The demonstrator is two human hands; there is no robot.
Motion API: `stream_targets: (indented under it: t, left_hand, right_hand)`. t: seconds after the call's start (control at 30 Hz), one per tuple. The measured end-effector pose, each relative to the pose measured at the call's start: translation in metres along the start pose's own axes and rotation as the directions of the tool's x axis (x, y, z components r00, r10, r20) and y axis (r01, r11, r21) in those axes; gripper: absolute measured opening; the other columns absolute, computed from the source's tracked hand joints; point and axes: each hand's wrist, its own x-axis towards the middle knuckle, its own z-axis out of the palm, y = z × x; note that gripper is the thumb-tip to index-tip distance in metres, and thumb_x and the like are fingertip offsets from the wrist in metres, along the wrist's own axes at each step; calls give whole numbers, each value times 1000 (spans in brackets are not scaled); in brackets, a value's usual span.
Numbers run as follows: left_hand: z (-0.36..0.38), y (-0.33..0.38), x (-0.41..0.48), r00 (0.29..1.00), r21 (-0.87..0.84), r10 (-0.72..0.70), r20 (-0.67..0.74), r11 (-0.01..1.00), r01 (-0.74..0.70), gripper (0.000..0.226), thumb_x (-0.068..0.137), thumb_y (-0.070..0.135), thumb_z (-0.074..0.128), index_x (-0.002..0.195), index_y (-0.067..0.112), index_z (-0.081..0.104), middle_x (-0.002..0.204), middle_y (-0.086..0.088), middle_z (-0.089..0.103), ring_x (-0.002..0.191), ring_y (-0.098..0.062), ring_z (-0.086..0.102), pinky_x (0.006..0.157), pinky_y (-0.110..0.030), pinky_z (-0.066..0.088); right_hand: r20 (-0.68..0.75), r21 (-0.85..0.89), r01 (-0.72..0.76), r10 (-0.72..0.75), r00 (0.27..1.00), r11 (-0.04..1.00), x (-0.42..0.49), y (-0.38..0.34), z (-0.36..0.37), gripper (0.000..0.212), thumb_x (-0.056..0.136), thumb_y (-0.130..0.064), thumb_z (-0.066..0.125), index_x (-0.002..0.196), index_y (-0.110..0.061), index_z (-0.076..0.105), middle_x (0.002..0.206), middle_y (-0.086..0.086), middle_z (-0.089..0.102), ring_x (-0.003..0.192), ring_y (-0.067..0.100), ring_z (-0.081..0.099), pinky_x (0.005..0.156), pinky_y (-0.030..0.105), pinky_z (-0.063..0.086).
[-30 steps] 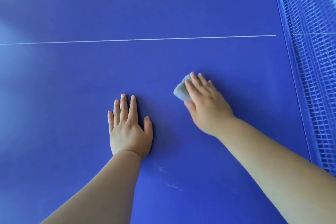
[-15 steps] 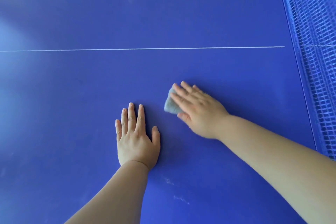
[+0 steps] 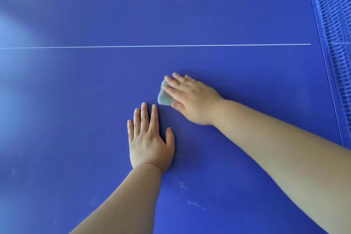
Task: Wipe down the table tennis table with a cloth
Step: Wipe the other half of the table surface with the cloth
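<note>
Cloth (image 3: 164, 97) lies flat on the blue tabletop (image 3: 76, 100) under the right hand (image 3: 191, 100), whose straight fingers (image 3: 171, 89) press it down for wiping contact. Left hand (image 3: 150, 142) rests flat beside it, fingers extended and holding nothing, apparently bracing the reach.

Single view, camera on your head, wide angle, faces forward and steeply down onto the table tennis table (image 3: 76, 100), close, your left hand (image 3: 150, 142) and right hand (image 3: 191, 99) at frame centre, net (image 3: 334, 43) along your right edge, white line (image 3: 152, 46) across the upper half.
</note>
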Motion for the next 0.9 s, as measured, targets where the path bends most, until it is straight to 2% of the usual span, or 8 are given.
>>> stream_targets:
  t: [0.07, 0.17, 0.23, 0.47, 0.57, 0.67, 0.77, 0.9]
  left_hand:
    - [0, 0, -1, 1000, -1, 0, -2, 1000, 0, 78, 94, 56, 22, 166, 27, 11, 174, 5, 0, 160, -18, -6, 129, -40, -5]
    - [1, 0, -1, 1000, -2, 2, -5, 1000, -2, 77, 94, 55, 22, 166, 27, 11, 174, 4, 1, 160, -18, -6, 129, -41, -4]
    - [1, 0, -1, 1000, 3, 4, -5, 1000, -4, 77, 95, 55, 22, 166, 27, 10, 174, 4, 0, 160, -18, -6, 129, -41, -5]
    - [1, -2, 0, 1000, -3, 3, 6, 1000, -3, 79, 93, 56, 19, 166, 26, 8, 174, 3, -2, 159, -19, -7, 129, -41, -6]
    - [2, -2, 0, 1000, -11, 11, 2, 1000, -11, 80, 93, 55, 16, 166, 25, 7, 174, 1, -2, 159, -20, -7, 129, -43, -6]
    - [4, -3, -1, 1000, -17, 19, 2, 1000, -19, 80, 92, 55, 13, 166, 24, 5, 174, 1, -3, 159, -20, -8, 128, -44, -8]
    - [2, -4, 0, 1000, -31, 22, 19, 999, -22, 79, 94, 54, 14, 166, 23, 3, 174, 0, -5, 159, -22, -9, 128, -44, -9]
    - [-17, -10, -10, 996, -209, 83, 28, 975, -75, 69, 105, 39, 32, 165, 15, 11, 174, 1, 7, 160, -19, -2, 129, -39, -6]
  right_hand:
    - [-102, -71, -195, 187, 977, 978, 3, 35, -12, 60, 109, -36, 34, 162, -10, 21, 171, 10, 11, 157, 32, 9, 125, 46, 12]
    - [-200, 52, -654, 649, 734, 755, -2, 95, -36, 57, 109, -33, 30, 158, -5, 23, 169, 17, 14, 155, 40, 12, 125, 50, 16]
    - [-182, 125, -750, 759, 626, 649, -1, 98, -39, 60, 110, -36, 27, 161, -7, 19, 171, 15, 9, 156, 38, 8, 127, 50, 13]
    - [-50, 56, -179, 181, 982, 982, -28, -33, 16, 60, 108, -42, 28, 163, -21, 20, 173, -1, 5, 159, 25, 6, 127, 49, 17]
    - [-90, 31, -299, 301, 950, 954, -41, -4, 12, 60, 109, -37, 31, 163, -14, 17, 173, 5, 6, 158, 30, 5, 128, 49, 11]
    - [-165, 131, -689, 701, 694, 713, -59, 41, -5, 59, 110, -34, 28, 162, -10, 17, 172, 10, 8, 157, 36, 7, 127, 51, 13]
    - [-178, 157, -805, 818, 546, 572, -56, 24, -2, 60, 110, -35, 27, 163, -9, 15, 172, 12, 7, 157, 36, 7, 127, 50, 12]
    - [-147, 101, -614, 622, 769, 783, -47, -67, 18, 59, 108, -37, 33, 162, -14, 23, 172, 8, 8, 157, 33, 10, 126, 50, 15]
